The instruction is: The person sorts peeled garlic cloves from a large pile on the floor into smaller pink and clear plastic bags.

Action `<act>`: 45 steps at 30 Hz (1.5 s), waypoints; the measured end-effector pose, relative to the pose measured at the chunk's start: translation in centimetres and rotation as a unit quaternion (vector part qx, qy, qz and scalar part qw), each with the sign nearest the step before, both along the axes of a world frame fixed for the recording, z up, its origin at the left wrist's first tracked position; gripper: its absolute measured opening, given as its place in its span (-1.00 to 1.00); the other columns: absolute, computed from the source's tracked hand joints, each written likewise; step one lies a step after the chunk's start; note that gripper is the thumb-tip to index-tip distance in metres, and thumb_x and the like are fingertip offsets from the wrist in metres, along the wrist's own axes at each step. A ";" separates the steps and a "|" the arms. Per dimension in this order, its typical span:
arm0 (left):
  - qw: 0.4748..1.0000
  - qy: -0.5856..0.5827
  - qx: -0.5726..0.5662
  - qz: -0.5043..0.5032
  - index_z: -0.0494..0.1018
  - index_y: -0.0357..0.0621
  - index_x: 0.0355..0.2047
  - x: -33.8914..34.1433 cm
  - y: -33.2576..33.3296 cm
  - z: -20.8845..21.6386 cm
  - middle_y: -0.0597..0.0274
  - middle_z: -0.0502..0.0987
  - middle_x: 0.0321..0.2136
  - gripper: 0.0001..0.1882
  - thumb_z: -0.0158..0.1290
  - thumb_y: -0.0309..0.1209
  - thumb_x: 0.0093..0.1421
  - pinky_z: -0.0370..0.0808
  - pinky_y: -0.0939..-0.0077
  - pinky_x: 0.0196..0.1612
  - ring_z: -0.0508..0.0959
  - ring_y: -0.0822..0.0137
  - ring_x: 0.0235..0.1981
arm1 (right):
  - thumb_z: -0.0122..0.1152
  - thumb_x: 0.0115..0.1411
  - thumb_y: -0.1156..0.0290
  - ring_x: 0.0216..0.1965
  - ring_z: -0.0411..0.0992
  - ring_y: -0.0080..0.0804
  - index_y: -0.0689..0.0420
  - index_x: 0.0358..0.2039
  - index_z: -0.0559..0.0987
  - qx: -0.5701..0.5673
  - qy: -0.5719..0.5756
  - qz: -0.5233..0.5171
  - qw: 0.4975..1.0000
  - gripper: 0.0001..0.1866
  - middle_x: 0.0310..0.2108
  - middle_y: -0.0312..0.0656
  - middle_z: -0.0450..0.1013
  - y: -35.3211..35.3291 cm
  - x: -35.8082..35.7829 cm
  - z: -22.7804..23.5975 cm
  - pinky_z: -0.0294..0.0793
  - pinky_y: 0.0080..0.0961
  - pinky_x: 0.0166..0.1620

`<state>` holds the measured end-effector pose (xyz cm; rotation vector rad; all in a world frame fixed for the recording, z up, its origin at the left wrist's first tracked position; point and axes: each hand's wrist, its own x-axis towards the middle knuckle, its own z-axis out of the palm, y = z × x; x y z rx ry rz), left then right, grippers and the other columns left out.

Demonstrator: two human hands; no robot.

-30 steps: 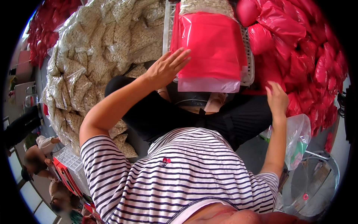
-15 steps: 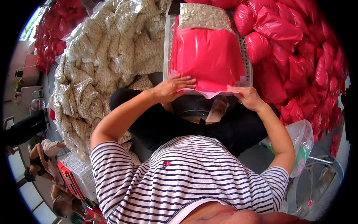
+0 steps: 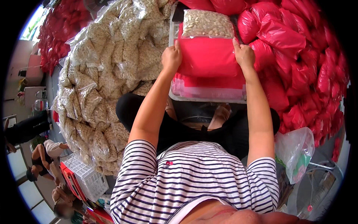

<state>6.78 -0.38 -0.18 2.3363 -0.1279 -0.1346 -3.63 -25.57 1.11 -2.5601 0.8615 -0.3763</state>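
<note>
My left hand (image 3: 172, 56) is closed on the left side of a red plastic bag (image 3: 207, 56), thumb on top. My right hand (image 3: 244, 56) grips its right side the same way. The bag's near part looks folded over or raised, with a rounded near edge. At its far end shows a clear bag of pale seeds or beans (image 3: 209, 24); I cannot tell how far it reaches into the red bag. Beneath lies a stack of flat red bags (image 3: 210, 83) with pale near edges, on a white plastic crate (image 3: 172, 93).
Clear bags of pale seeds (image 3: 112, 78) pile up at left. Filled red bags (image 3: 294, 63) heap at right. A transparent bag (image 3: 294, 153) and a round metal-framed object (image 3: 313, 186) are at lower right. A white basket (image 3: 87, 177) and other people (image 3: 41, 160) are at lower left.
Both hands have moved away from me, from the red bag's near edge to its sides, and closed on it. Its near edge has drawn back, uncovering the stack beneath.
</note>
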 end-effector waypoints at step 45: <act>0.783 -0.308 0.078 -0.536 0.47 -0.05 -0.47 -7.3 -1.7 9.6 0.28 0.46 -0.55 -0.88 0.08 -0.30 0.07 0.31 0.26 -0.04 0.53 0.28 -0.40 | 0.05 0.27 0.36 -0.59 0.11 -0.77 0.31 -0.30 0.62 0.401 -0.198 0.084 0.890 -0.73 -0.65 -0.52 0.25 2.8 -17.8 5.1 0.06 -0.71 -0.52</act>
